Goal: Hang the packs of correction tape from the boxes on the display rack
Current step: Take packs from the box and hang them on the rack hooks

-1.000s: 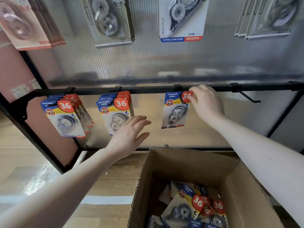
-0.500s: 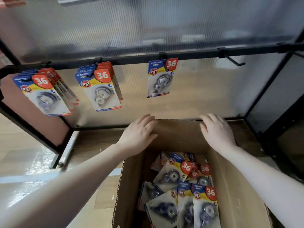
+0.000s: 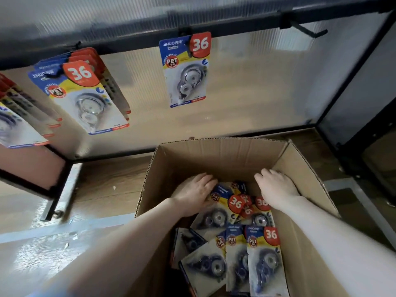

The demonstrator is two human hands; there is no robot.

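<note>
An open cardboard box (image 3: 214,155) stands on the floor below the display rack (image 3: 128,37). Several packs of correction tape (image 3: 263,254) lie loose inside it, blue and yellow cards with a red "36". Both my hands are down in the box at its far end. My left hand (image 3: 194,192) lies with its fingers stretched over the topmost pack (image 3: 222,202). My right hand (image 3: 276,187) reaches past the packs with its fingers bent downward and their tips hidden. A single pack (image 3: 186,69) hangs from the middle hook.
A stack of packs (image 3: 83,93) hangs on a hook to the left, and another stack (image 3: 12,116) at the far left edge. One bare hook (image 3: 308,31) sticks out at the upper right. A black rack frame post (image 3: 351,103) runs down on the right, wooden floor (image 3: 102,185) on the left.
My right hand let go of the pack hung on the middle hook. Both hands dropped from the rack into the box, and my view tilted downward.
</note>
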